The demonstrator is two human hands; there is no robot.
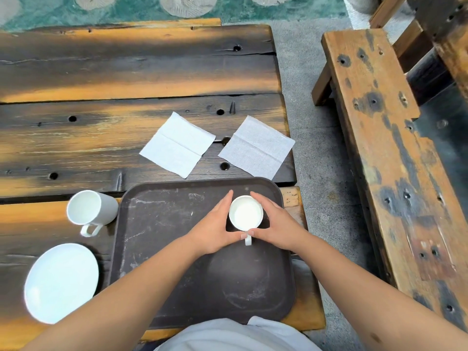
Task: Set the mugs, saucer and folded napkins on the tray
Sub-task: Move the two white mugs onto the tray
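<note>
Both hands, left hand (215, 229) and right hand (274, 224), cup one mug (245, 212) on the tray (157, 224); the other mug (88, 209), saucer (60, 282) and napkins (177, 144) wait.

Soft, even daylight is lighting my view; the hands (212, 229) are casting only faint shadows on the tray (157, 224). Focus is holding sharp centrally, while wide-angle distortion is bending the bench (379, 148) to their right.

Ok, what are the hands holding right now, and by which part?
A white mug on the tray, cupped by its sides between left hand and right hand; handle not gripped.
</note>
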